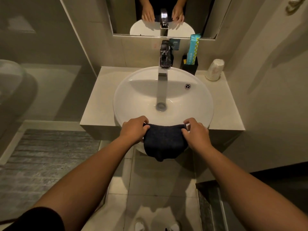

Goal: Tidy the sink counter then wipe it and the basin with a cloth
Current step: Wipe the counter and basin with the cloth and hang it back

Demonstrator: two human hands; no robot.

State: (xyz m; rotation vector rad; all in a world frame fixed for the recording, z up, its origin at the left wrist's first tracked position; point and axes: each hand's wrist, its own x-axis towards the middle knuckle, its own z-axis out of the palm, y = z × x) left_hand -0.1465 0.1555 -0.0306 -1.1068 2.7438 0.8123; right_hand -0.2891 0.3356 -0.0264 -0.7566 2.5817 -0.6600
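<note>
Holding a dark cloth by its upper corners, your left hand and your right hand meet at the near rim of the round white basin. Each hand pinches one corner between thumb and curled fingers; the top edge of the cloth runs taut between them and lies on or just above the rim, though contact cannot be confirmed from this angle. The rest of the cloth hangs down in front of the basin, ending in a rounded fold.

The basin sits on a pale counter, its front bulging past the counter's near edge. A chrome faucet stands at the back and reaches out over the bowl, above the drain. A small overflow fitting shows on the inner wall to the right.

On the counter behind the basin, right of the faucet, a black holder carries a tall teal packet standing upright. Farther right, near the wall, a stack of upturned cups in clear wrap rests on the counter, apart from the holder.

The mirror above reflects both hands and the faucet. A grey mat lies on the floor to your left.
</note>
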